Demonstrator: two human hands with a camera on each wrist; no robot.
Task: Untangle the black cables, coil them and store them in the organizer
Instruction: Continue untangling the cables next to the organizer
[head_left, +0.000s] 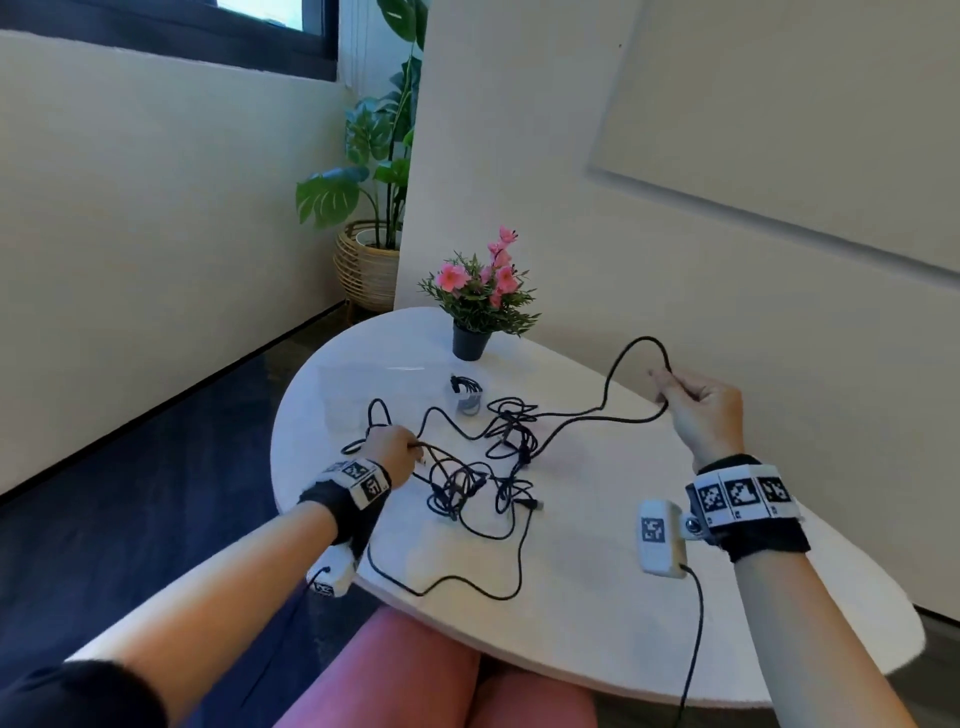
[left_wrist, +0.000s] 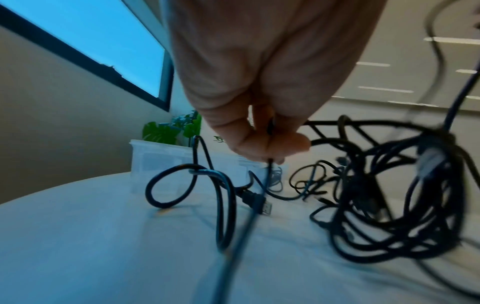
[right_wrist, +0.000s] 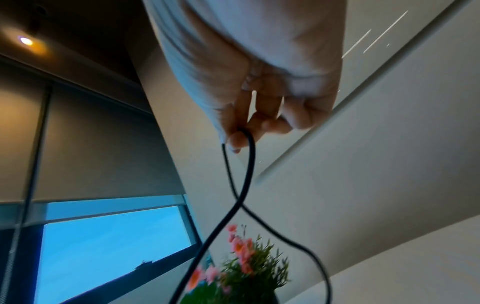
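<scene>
A tangle of black cables (head_left: 470, 480) lies in the middle of the white round table (head_left: 571, 597). My left hand (head_left: 397, 449) rests low at the tangle's left side and pinches one strand between thumb and fingers (left_wrist: 270, 148). My right hand (head_left: 691, 400) is raised above the table's right side and pinches a loop of black cable (head_left: 631, 364); that cable runs back down into the tangle. The right wrist view shows the loop (right_wrist: 241, 185) hanging from the fingertips (right_wrist: 237, 139). A clear plastic organizer (head_left: 363, 400) stands behind the tangle, with a small coiled cable (head_left: 467, 395) at its right end.
A potted plant with pink flowers (head_left: 480, 301) stands at the table's far edge against the wall. A large floor plant in a wicker basket (head_left: 371, 218) is behind the table. A long cable strand (head_left: 467, 587) curves toward the near edge. My knees are under the near edge.
</scene>
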